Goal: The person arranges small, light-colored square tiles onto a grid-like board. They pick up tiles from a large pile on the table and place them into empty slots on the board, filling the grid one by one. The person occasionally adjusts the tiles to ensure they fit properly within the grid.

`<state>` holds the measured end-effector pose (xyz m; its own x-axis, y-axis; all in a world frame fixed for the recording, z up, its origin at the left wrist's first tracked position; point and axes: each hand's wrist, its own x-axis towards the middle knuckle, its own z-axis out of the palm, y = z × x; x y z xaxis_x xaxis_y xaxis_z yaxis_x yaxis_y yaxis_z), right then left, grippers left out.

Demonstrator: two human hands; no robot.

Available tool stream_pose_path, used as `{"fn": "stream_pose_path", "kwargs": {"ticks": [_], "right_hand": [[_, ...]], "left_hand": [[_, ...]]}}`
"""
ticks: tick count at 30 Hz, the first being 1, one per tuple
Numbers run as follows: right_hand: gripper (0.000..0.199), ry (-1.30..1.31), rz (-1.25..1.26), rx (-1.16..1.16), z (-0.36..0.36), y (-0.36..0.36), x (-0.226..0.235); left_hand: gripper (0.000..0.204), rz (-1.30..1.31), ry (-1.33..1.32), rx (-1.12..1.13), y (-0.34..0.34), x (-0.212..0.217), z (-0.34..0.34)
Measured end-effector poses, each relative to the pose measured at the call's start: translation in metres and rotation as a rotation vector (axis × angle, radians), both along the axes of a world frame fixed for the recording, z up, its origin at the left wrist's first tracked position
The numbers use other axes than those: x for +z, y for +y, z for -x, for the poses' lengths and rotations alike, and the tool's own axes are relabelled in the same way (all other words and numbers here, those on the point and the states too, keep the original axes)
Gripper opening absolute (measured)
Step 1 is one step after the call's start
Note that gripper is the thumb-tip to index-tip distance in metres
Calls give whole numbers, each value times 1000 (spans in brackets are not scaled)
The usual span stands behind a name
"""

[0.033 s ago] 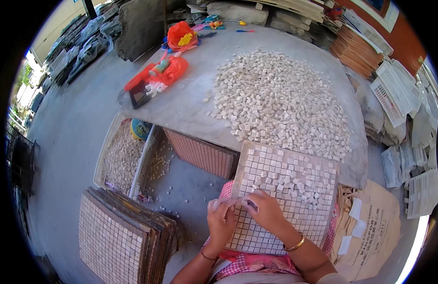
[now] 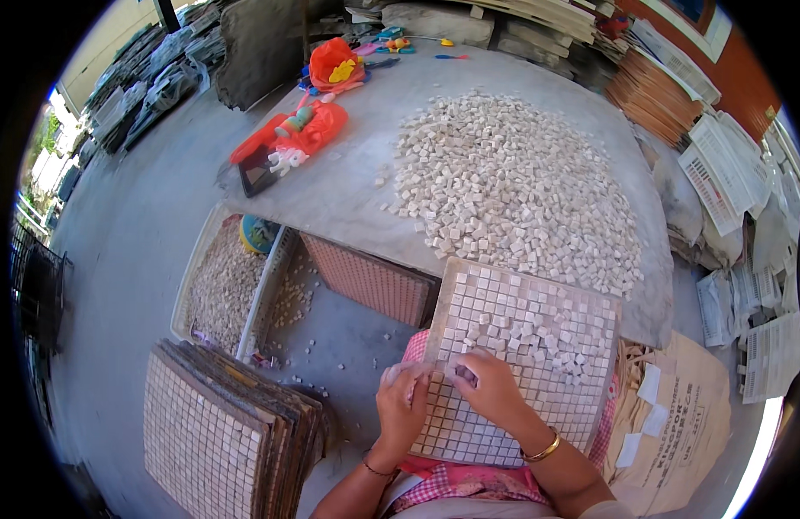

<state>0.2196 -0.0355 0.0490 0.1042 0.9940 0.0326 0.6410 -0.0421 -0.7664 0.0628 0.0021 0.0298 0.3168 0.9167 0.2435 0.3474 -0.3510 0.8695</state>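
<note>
A square grid tray (image 2: 504,415), filled with rows of small pale stone tiles, rests on my lap. Several loose stone tiles (image 2: 525,333) lie scattered over its upper middle. My left hand (image 2: 402,405) is at the tray's left edge, its fingers bent and pressed together. Just right of it, my right hand (image 2: 486,387) hovers low over the grid with fingers curled in a pinch. What either hand holds is too small or hidden to make out. A big heap of loose pale tiles (image 2: 512,182) lies on the stone table beyond the tray.
The stone table (image 2: 356,182) carries red plastic bags (image 2: 318,130) and a dark phone-like slab (image 2: 257,173). At left are a white crate (image 2: 263,303) of tile pieces and a stack of filled grids (image 2: 205,432). A brown paper sack (image 2: 685,424) lies at right.
The fingertips of my two hands are slightly farther apart, with my left fingers a little more to the left. The tray and loose tiles look the same.
</note>
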Motion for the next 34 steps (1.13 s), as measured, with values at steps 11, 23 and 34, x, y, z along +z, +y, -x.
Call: {"fn": "stream_pose_path", "kwargs": {"ticks": [11,23,34], "right_hand": [[18,27,-57,-51,-17,-9,8],[11,79,21,-164,-27,20,13],[12,-441,125,177,8,30,6]], "left_hand": [[20,661,-752,255,33,-7,58],[29,576,-996,496,61,1,95],[15,248,-215,48,12,-27,19]]}}
